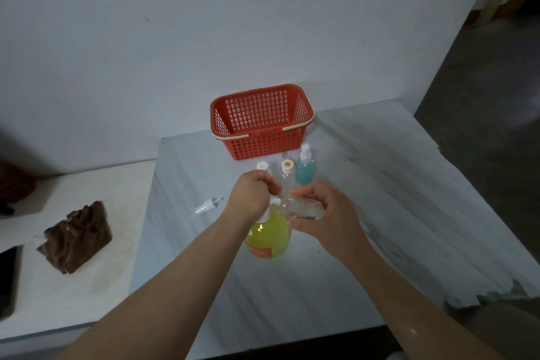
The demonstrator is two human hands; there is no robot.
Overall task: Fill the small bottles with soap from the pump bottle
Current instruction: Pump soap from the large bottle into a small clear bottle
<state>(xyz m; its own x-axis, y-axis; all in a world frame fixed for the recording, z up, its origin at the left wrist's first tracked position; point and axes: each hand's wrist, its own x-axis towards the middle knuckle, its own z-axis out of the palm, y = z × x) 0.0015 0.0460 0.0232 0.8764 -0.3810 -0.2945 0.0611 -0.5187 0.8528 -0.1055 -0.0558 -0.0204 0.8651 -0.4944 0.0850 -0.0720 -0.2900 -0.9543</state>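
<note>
Soap, yellow and translucent, fills the body of the pump bottle (267,238), which stands upright on the pale marbled desk (380,184) near its middle, an orange label low on its side. The left grip (251,194) sits on top of it, fingers curled down over the white pump head so that the head is mostly hidden. The right grip (324,213) is wrapped around a clear small bottle (298,209), held on its side just above the pump bottle's shoulder with its open neck pointing left, right up against the pump (whether the spout is inside the neck cannot be told). Streaks or droplets show inside its clear wall. Just behind the two grips stand three more bottles in a row: a white-capped bottle (262,166), partly covered by the left grip, a second capped bottle (287,168) with a yellowish mark on its cap, and a blue spray bottle (306,168) at the right end. Behind them, against the wall, sits a red basket (261,123) with cream handles. A loose white spray head (209,204) lies on the desk left of the left grip. On a lower ledge (96,295) to the left rests a brown block (77,238).
</note>
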